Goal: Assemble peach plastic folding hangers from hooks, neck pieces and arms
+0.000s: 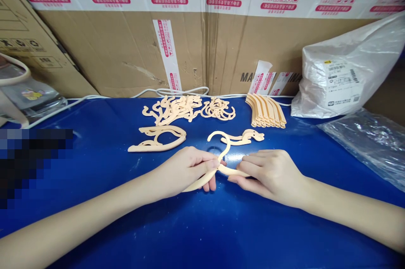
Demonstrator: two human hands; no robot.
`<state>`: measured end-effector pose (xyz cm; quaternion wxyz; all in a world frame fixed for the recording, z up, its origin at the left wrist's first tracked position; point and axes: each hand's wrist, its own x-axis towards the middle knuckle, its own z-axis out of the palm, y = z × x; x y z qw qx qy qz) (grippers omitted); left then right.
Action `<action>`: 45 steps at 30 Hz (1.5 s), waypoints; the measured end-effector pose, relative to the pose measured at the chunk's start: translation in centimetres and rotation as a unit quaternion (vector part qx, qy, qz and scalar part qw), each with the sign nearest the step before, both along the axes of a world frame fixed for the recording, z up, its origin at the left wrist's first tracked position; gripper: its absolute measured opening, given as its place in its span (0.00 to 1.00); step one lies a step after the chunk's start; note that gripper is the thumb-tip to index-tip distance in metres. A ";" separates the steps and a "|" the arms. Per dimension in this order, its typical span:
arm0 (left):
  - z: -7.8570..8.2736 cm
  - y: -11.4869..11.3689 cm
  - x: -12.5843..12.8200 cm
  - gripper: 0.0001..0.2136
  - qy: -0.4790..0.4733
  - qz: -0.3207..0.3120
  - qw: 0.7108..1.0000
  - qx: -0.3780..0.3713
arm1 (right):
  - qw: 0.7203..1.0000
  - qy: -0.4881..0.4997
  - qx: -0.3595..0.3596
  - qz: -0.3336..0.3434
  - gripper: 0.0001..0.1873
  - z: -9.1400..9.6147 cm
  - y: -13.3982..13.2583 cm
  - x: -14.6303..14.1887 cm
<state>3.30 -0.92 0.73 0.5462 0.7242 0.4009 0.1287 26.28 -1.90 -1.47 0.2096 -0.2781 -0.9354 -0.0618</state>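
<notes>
Between my hands is a beige plastic clothes hanger [225,144] with its curved hook pointing up and its two arms spread sideways. My left hand [186,170] pinches it at the joint below the hook, thumb on top and fingers underneath. My right hand [268,174] is closed around the hanger's right arm, hiding that arm's end. Just behind lies a small beige hanger part [242,137] with a curved end. To the left rests a folded beige hanger [158,140], its arms lying side by side around a hook.
Along the back of the blue table [202,235] lie a heap of beige pieces [177,108], a pile of hooks [218,109] and stacked hanger arms [265,111]. A white plastic bag [335,79] and clear plastic film [367,142] sit at right. Cardboard boxes [126,45] and a white cable [148,92] stand behind; a clear jug [28,87] is at left.
</notes>
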 end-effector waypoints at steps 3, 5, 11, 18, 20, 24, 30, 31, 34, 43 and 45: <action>0.3 -0.4 0.0 0.20 0.047 -0.016 0.997 0.057 | 1.000 0.002 -0.005 0.000 0.20 0.0 0.1 -0.1; 0.2 -0.8 0.2 0.18 0.103 -0.019 0.985 0.136 | 1.000 0.003 -0.008 -0.001 0.19 0.0 0.3 -0.1; -0.5 -2.1 0.6 0.13 0.221 -0.013 0.904 0.365 | 1.000 0.004 -0.026 0.008 0.21 0.5 0.5 -0.3; -1.1 -1.8 0.3 0.16 0.231 -0.061 0.856 0.459 | 0.999 0.021 -0.038 0.014 0.20 0.5 0.6 -0.3; -1.2 -1.6 0.2 0.18 0.246 -0.064 0.843 0.475 | 0.998 0.036 -0.054 0.015 0.17 0.5 0.6 -0.3; -1.6 -1.5 0.3 0.20 0.253 -0.043 0.827 0.500 | 0.995 0.096 -0.037 0.014 0.12 0.4 0.5 -0.2; -1.8 -1.5 0.2 0.21 0.254 -0.030 0.826 0.502 | 0.995 0.103 0.006 0.007 0.09 0.5 0.4 0.1; -1.7 -1.5 0.2 0.21 0.257 -0.030 0.827 0.499 | 0.995 0.100 0.017 0.003 0.08 0.5 0.4 0.1; -1.5 -1.5 0.2 0.21 0.263 -0.029 0.833 0.486 | 0.995 0.093 0.043 -0.009 0.07 0.5 0.3 0.0; -1.3 -1.4 0.4 0.15 0.262 -0.038 0.839 0.475 | 0.993 0.093 0.059 0.039 0.05 0.9 -0.1 -0.2; -1.3 -1.3 0.4 0.14 0.263 -0.038 0.840 0.473 | 0.994 0.088 0.040 0.044 0.07 0.9 -0.1 -0.2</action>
